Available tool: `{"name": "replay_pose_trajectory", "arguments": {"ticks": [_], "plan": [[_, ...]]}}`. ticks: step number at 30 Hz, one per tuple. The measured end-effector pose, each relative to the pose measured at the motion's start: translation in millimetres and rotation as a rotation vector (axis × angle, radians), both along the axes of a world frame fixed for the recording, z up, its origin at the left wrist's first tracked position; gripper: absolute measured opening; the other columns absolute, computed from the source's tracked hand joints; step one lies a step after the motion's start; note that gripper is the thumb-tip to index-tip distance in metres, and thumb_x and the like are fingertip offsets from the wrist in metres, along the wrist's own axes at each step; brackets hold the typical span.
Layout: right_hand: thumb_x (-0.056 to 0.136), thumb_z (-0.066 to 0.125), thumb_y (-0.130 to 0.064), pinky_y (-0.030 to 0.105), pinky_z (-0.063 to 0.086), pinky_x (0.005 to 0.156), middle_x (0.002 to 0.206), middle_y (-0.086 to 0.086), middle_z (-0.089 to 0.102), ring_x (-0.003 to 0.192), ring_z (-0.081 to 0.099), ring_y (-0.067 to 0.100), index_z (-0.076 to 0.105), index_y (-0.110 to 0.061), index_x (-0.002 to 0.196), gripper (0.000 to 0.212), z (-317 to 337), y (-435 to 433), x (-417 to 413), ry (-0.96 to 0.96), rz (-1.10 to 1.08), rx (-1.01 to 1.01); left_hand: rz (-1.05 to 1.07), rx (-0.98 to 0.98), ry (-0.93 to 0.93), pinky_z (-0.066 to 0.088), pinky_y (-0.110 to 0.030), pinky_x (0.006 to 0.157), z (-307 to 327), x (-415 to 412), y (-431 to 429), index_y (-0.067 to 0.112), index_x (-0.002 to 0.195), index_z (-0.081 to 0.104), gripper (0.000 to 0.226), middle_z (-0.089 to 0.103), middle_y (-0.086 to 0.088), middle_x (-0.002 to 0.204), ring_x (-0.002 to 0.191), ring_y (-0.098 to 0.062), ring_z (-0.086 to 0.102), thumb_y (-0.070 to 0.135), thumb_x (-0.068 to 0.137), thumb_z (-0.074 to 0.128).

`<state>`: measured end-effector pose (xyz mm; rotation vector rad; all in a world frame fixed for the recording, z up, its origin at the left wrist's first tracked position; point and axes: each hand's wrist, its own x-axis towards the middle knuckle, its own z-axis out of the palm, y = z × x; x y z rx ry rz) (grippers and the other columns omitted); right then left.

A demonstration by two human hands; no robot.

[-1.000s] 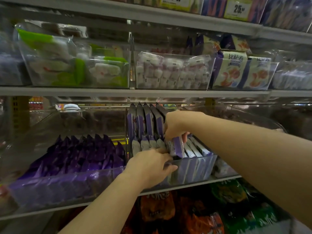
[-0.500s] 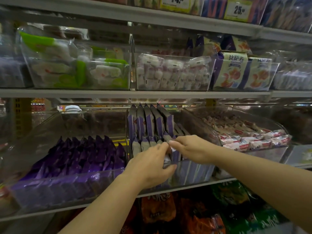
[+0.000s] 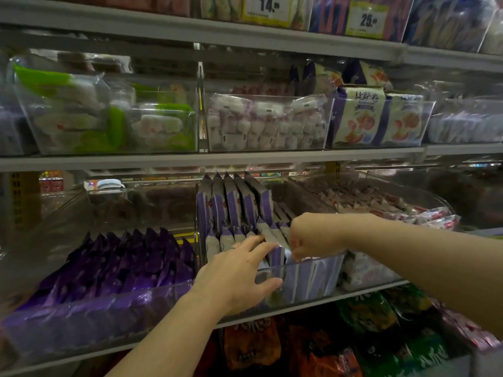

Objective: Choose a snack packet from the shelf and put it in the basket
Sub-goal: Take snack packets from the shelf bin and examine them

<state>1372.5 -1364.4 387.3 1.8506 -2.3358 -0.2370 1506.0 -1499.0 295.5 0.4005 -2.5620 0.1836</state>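
Note:
A clear bin (image 3: 313, 284) on the middle shelf holds upright purple-and-white snack packets (image 3: 234, 202) in rows. My left hand (image 3: 236, 276) rests on the front packets with straight fingers spread, thumb on the bin's front wall. My right hand (image 3: 313, 235) reaches in from the right with fingers curled down among the front packets, pinching the top of one packet (image 3: 277, 257). No basket is in view.
A bin of dark purple packets (image 3: 130, 262) sits to the left, and a bin of red-and-white packets (image 3: 408, 210) to the right. Above is a shelf (image 3: 245, 159) with more clear bins. Orange and green bags (image 3: 313, 346) fill the shelf below.
My right hand has moved from the back rows down to the front packets and curled its fingers in. My left hand has stayed on the front of the bin.

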Motion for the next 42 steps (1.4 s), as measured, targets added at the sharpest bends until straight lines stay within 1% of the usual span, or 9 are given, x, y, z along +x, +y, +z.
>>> {"name": "replay_pose_trajectory", "arguments": {"ticks": [3, 6, 18, 22, 26, 29, 33, 37, 42], "plan": [[0.100, 0.045, -0.023, 0.036, 0.049, 0.077, 0.096, 0.003, 0.053, 0.088, 0.056, 0.022, 0.059, -0.008, 0.110, 0.023, -14.9, -1.3, -3.9, 0.144, 0.037, -0.080, 0.006, 0.007, -0.008, 0.039, -0.040, 0.102, 0.8, 0.1, -0.2, 0.055, 0.139, 0.006, 0.069, 0.011, 0.021, 0.157, 0.136, -0.014, 0.038, 0.076, 0.081, 0.037], [0.102, 0.039, -0.027, 0.038, 0.044, 0.078, 0.095, -0.002, 0.042, 0.084, 0.048, 0.018, 0.047, -0.015, 0.098, 0.014, -20.2, 1.2, -13.1, -0.028, 0.067, -0.434, 0.023, 0.023, -0.022, 0.041, -0.042, 0.100, 2.2, -0.3, 0.9, 0.056, 0.137, 0.007, 0.067, 0.012, 0.019, 0.157, 0.134, -0.016, 0.040, 0.078, 0.080, 0.035], [0.099, 0.040, -0.017, 0.043, 0.041, 0.058, 0.067, 0.003, 0.052, 0.061, 0.050, 0.023, 0.045, -0.010, 0.083, 0.018, 3.9, 33.0, 12.6, -0.279, 0.197, -1.285, -0.103, 0.055, 0.152, 0.044, -0.022, 0.084, 4.6, 13.6, 21.3, 0.043, 0.133, 0.039, 0.050, 0.041, 0.024, 0.130, 0.109, -0.002, 0.052, 0.065, 0.088, 0.042], [0.101, 0.039, -0.012, 0.040, 0.043, 0.052, 0.066, 0.007, 0.051, 0.054, 0.048, 0.025, 0.046, -0.007, 0.086, 0.018, -19.4, 56.1, 34.2, -0.407, 0.271, -1.458, -0.207, 0.126, 0.493, 0.048, -0.030, 0.078, -2.6, 27.2, 47.5, 0.019, 0.095, 0.066, 0.025, 0.062, 0.010, 0.093, 0.088, -0.008, 0.058, 0.036, 0.096, 0.048], [0.102, 0.039, -0.009, 0.016, 0.035, 0.052, 0.066, 0.001, 0.049, 0.055, 0.045, 0.008, 0.046, -0.009, 0.087, 0.016, -50.3, 71.7, 58.4, -0.504, 0.278, -1.610, -0.214, 0.584, 0.678, 0.047, -0.024, 0.057, -12.4, 39.1, 92.0, 0.018, 0.065, 0.064, 0.061, 0.065, 0.003, 0.062, 0.058, -0.008, 0.059, 0.059, 0.096, 0.031], [0.103, 0.037, -0.013, 0.023, 0.044, 0.057, 0.070, 0.003, 0.053, 0.061, 0.052, 0.013, 0.047, -0.012, 0.089, 0.017, -82.9, 79.8, 76.3, -0.666, 0.307, -1.600, -0.248, 1.143, 0.688, 0.046, -0.017, 0.053, -14.8, 50.6, 112.0, 0.021, 0.075, 0.068, 0.064, 0.074, -0.002, 0.073, 0.062, -0.014, 0.069, 0.073, 0.085, 0.032], [0.101, 0.038, -0.021, 0.016, 0.049, 0.062, 0.077, -0.007, 0.060, 0.070, 0.060, 0.004, 0.051, -0.025, 0.089, 0.018, -134.6, 85.3, 98.8, -0.783, 0.357, -1.466, -0.309, 1.472, 0.664, 0.052, -0.023, 0.052, -36.5, 70.7, 120.7, 0.027, 0.099, 0.069, 0.023, 0.076, 0.004, 0.087, 0.071, -0.012, 0.071, 0.044, 0.094, 0.054], [0.102, 0.042, -0.027, 0.051, 0.055, 0.074, 0.083, 0.008, 0.067, 0.080, 0.066, 0.029, 0.057, -0.027, 0.089, 0.020, -183.4, 85.2, 101.0, -1.029, 0.281, -1.248, -0.265, 1.420, 0.717, 0.057, -0.029, 0.069, -71.6, 94.3, 115.4, 0.027, 0.105, 0.066, 0.014, 0.075, 0.005, 0.098, 0.086, -0.012, 0.072, 0.030, 0.093, 0.061], [0.096, 0.047, -0.048, 0.026, 0.056, 0.059, 0.090, -0.002, 0.075, 0.080, 0.073, 0.017, 0.062, -0.026, 0.102, 0.027, -221.5, 78.7, 98.3, -1.589, 0.099, -0.898, -0.161, 1.206, 0.534, 0.052, -0.019, 0.082, -130.1, 120.9, 113.6, 0.029, 0.116, 0.057, 0.035, 0.070, 0.014, 0.111, 0.099, -0.001, 0.066, 0.037, 0.084, 0.068]]}}
